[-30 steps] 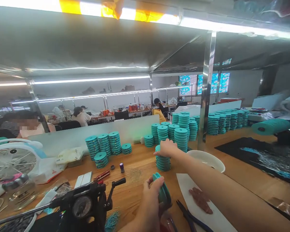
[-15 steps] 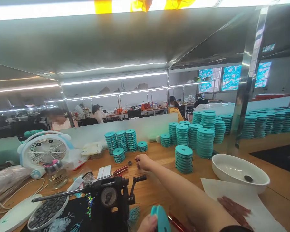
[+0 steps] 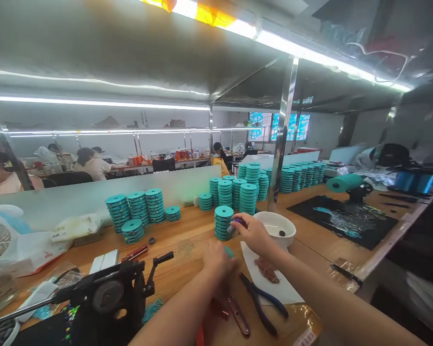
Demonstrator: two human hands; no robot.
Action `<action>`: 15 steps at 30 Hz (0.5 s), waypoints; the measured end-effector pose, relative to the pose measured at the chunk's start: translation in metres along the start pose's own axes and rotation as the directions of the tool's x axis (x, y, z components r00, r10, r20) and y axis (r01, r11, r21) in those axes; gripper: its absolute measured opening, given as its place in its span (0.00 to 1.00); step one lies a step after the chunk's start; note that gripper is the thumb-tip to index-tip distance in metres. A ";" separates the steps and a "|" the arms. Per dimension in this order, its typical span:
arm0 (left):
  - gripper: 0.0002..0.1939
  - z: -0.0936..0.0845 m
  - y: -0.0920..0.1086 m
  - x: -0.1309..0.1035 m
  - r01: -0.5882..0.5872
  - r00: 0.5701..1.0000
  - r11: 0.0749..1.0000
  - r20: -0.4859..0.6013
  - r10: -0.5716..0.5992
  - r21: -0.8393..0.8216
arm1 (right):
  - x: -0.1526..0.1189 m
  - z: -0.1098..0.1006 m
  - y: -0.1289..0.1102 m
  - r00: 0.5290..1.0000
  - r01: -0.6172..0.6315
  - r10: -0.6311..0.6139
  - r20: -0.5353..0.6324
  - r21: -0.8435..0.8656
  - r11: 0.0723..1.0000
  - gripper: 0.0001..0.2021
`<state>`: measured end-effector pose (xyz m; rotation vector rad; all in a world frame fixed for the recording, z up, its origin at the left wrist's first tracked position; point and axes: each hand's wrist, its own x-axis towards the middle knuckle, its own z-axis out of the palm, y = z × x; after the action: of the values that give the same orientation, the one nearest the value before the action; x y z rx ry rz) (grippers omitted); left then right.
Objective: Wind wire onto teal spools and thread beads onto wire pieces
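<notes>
My left hand (image 3: 216, 262) is closed around a teal spool (image 3: 228, 251), of which only a bit of the rim shows past the fingers. My right hand (image 3: 253, 233) pinches a small dark purple-and-grey piece (image 3: 234, 226) whose kind I cannot make out. That hand is at the right side of a stack of teal thread spools (image 3: 224, 212), in front of a white bowl (image 3: 290, 226) with a dark oval piece (image 3: 282, 234) in it. Pliers (image 3: 261, 300) with dark blue handles lie below my right forearm. A red-handled tool (image 3: 238, 315) lies beside them.
More teal spool stacks (image 3: 154, 206) stand along the frosted divider (image 3: 187, 185). At lower left is a black hand-cranked winder (image 3: 108, 298). White paper (image 3: 247, 254) bears reddish-brown pieces (image 3: 266, 270). A black mat (image 3: 332, 226) lies at right. Several people sit beyond the divider.
The view has swung right. My right hand has moved back from the table near the small dark ring to the spool stack by the bowl. My left hand has come up with the teal spool.
</notes>
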<state>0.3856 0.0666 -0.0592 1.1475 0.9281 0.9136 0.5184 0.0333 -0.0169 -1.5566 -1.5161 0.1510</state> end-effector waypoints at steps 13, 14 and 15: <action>0.15 -0.033 0.071 -0.063 -0.224 0.953 0.817 -0.055 0.297 0.531 | -0.036 0.054 0.011 0.940 0.231 -0.223 0.260 -0.003 0.973 0.15; 0.15 -0.033 0.079 -0.071 -0.227 0.958 0.870 -0.058 0.279 0.439 | -0.036 0.058 0.012 0.935 0.241 -0.231 0.269 -0.005 0.971 0.15; 0.15 -0.034 0.086 -0.079 -0.236 0.959 0.905 -0.064 0.276 0.355 | -0.036 0.061 0.014 0.931 0.248 -0.236 0.278 -0.007 0.969 0.15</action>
<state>0.3171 0.0183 0.0296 1.5588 1.0745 1.0643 0.4808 0.0371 -0.0780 -1.4085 -1.9295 0.2016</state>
